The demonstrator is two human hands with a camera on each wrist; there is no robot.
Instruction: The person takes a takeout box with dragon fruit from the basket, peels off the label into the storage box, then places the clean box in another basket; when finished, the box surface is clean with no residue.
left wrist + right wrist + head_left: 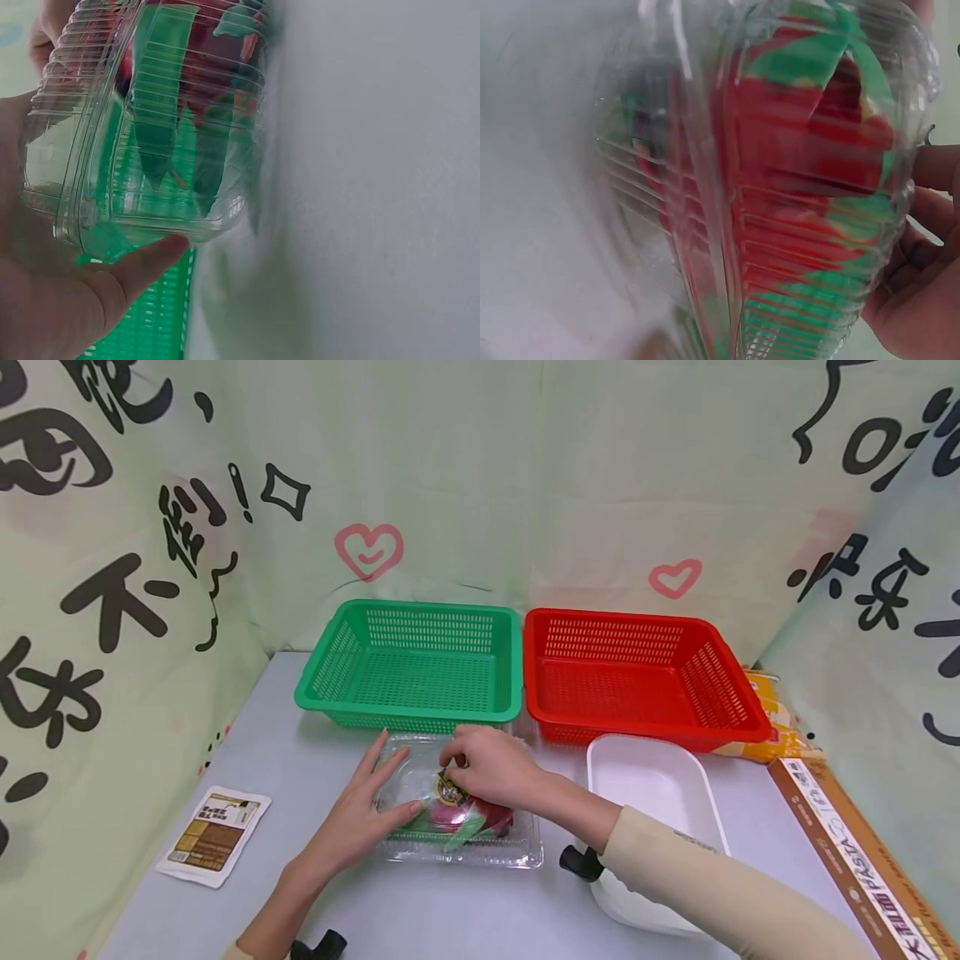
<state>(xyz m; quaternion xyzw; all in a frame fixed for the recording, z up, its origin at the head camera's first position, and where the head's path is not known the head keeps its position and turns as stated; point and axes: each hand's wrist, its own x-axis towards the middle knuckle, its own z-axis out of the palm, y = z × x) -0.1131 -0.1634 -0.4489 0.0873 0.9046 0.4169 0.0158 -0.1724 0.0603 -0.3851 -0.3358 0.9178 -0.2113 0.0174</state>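
Note:
A clear plastic clamshell box (501,853) lies closed on the table, with a red, green-scaled dragon fruit (487,817) inside, seen through its ribbed walls. Over the lid, my right hand (491,767) has curled fingers and pinches the edge of a round black-and-gold label (450,790). My left hand (358,818) rests along the box's left side, its fingers spread and fairly straight. In the left wrist view, the left thumb (150,266) lies against a corner of the box. The right wrist view shows the dragon fruit (802,142) close up; the label is out of sight there.
Behind the box stand a green basket (431,681) and a red basket (637,693), side by side. A white tray (652,768) sits to the right, partly under my right forearm. Beyond are a brown pasta box (847,852) and yellow packet (780,718). A pouch (215,835) lies left.

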